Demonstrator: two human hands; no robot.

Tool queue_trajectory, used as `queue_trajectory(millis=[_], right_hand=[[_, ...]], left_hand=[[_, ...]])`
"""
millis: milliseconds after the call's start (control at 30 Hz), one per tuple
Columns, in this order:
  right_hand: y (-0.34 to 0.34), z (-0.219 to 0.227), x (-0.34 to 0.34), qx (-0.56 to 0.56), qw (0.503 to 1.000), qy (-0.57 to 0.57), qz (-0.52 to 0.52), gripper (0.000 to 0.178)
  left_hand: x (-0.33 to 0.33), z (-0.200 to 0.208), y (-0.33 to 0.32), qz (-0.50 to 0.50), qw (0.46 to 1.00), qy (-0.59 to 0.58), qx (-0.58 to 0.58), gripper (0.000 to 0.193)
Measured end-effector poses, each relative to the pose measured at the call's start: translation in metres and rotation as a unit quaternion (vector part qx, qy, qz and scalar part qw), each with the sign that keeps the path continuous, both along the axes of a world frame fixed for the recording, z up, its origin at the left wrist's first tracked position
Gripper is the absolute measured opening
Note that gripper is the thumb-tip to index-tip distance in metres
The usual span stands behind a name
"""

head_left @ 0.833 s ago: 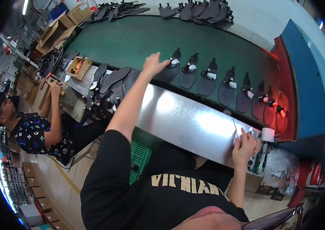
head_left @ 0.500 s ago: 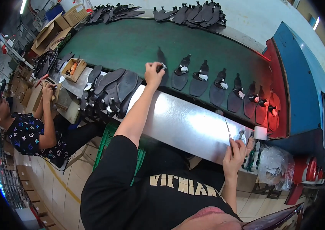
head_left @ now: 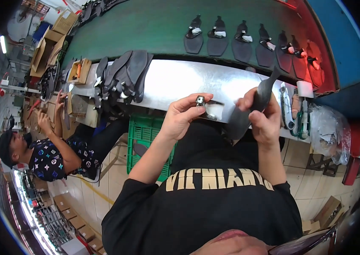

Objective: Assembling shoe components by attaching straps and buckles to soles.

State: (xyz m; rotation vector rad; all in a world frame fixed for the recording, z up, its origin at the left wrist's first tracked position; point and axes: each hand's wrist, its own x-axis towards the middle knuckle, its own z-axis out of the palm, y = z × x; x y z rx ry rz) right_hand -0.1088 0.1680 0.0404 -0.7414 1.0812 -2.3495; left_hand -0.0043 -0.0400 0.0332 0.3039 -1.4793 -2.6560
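Note:
My left hand point(head_left: 183, 115) pinches the strap end of a dark sandal, where a small metal buckle point(head_left: 200, 100) and a white tag point(head_left: 215, 109) show. My right hand point(head_left: 261, 118) grips the grey sole point(head_left: 252, 108) of the same sandal, which stands tilted over the front edge of the shiny metal worktable point(head_left: 180, 80). Both hands are held close together in front of my chest.
Several finished sandals point(head_left: 218, 38) lie in a row on the green conveyor belt point(head_left: 146, 25). A stack of dark soles point(head_left: 122, 74) sits on the table's left. Tools and a white roll point(head_left: 304, 88) are at the right. A green crate point(head_left: 146, 136) stands below. A seated co-worker point(head_left: 48, 153) works at left.
My left arm pulled back from the conveyor belt with a sandal. My right hand left the table's right edge, and both hands now hold the sandal near my chest.

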Motion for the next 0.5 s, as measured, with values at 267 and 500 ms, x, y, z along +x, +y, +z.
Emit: queue_trajectory(millis=[267,500], right_hand=[[0.010,0.002,0.047,0.293,0.930,0.202,-0.086,0.039],[0.006,-0.004,0.049,0.278,0.919,0.263,-0.095,0.043]], left_hand=[[0.025,-0.015,0.007,0.043,0.999,0.025,0.009,0.033],[0.027,-0.022,0.005,0.031,0.999,0.029,-0.007,0.033]])
